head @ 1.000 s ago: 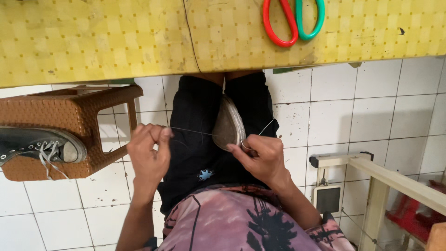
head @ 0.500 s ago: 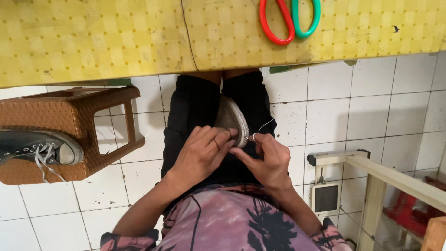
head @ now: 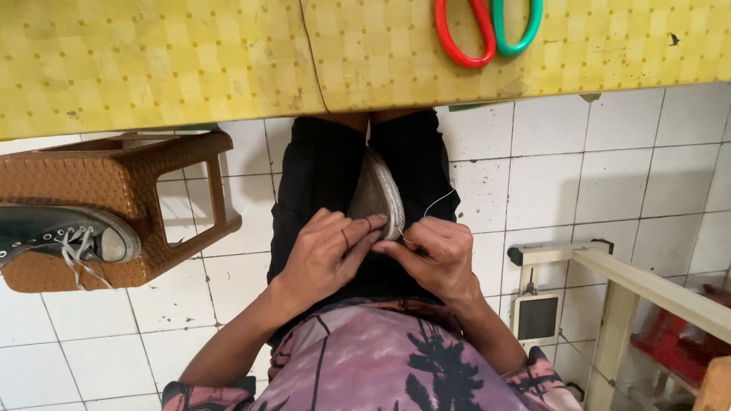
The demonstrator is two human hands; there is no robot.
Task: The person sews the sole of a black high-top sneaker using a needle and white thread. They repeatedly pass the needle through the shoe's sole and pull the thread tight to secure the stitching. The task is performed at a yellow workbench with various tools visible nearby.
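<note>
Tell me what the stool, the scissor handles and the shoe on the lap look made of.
Stool: brown moulded plastic, going by its woven-look texture. Scissor handles: glossy plastic, one red, one green. Shoe under the hands: grey rubbery sole with a pale stitched edge, probably.

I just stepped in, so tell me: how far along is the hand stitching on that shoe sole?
Done: cannot tell how much; the stitched edge is hidden. In hand: the left hand steadies the grey shoe sole between the knees, while the right hand pinches the thread at its rim. Left: the scissors lie unused on the yellow table, thread uncut.
</note>
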